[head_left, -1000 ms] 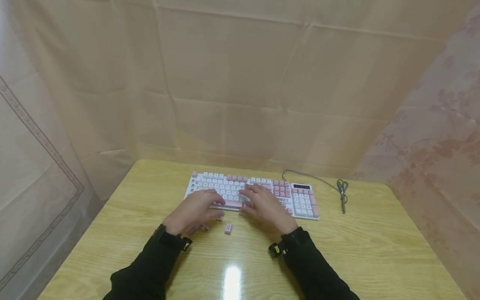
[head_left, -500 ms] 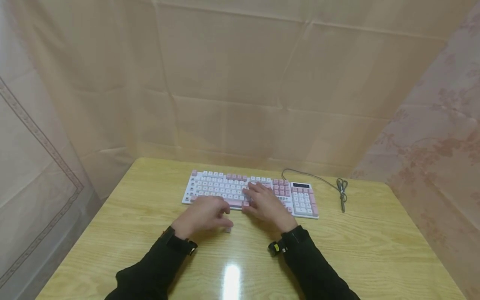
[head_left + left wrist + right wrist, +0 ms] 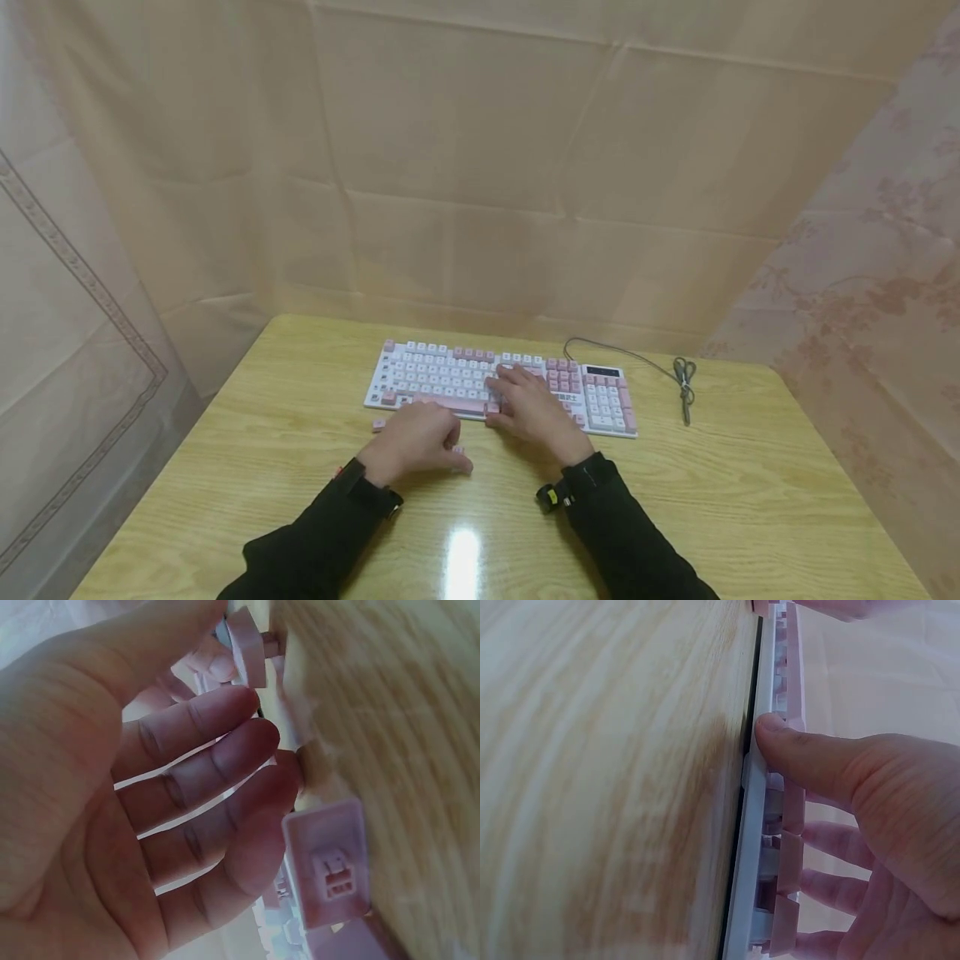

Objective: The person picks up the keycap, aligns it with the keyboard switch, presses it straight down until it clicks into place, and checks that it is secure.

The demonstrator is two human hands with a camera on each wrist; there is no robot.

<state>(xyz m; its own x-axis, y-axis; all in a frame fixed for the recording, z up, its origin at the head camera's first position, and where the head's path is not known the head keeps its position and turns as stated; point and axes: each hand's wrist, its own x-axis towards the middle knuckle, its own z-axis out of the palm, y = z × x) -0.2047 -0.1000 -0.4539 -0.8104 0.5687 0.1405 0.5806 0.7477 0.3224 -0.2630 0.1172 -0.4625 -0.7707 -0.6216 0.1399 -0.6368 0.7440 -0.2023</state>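
Two hands at a white-and-pink keyboard (image 3: 442, 380), set lengthwise across the rear part of a wood table (image 3: 247, 450). L hand (image 3: 416, 439): low over the wood, just off the keyboard's near edge; thumb & forefinger stand about a loose key (image 3: 458, 450), pink; whether they clamp or merely touch it, cannot tell. Other L fingers slightly bent, w/ narrow gaps btwn them. R hand (image 3: 536, 410): fingers apart, tips on keys R of center; thumb on near rim. Second key (image 3: 378, 425), pink: on wood, just off the near edge, L of the L hand. Upturned key (image 3: 326, 862) (L wrist view): hollow underside showing, just beside the little finger; whether same as the second key, cannot tell. Clearance: wood separates the two wrists; a thin strip runs btwn keyboard & rear table edge; wider stretches extend L, R & toward the person. Tied cable bundle (image 3: 685, 385): on wood, R of keyboard, well apart from R hand. Tan curtain (image 3: 480, 167) behind rear edge; dark sleeves (image 3: 307, 533) at near side.
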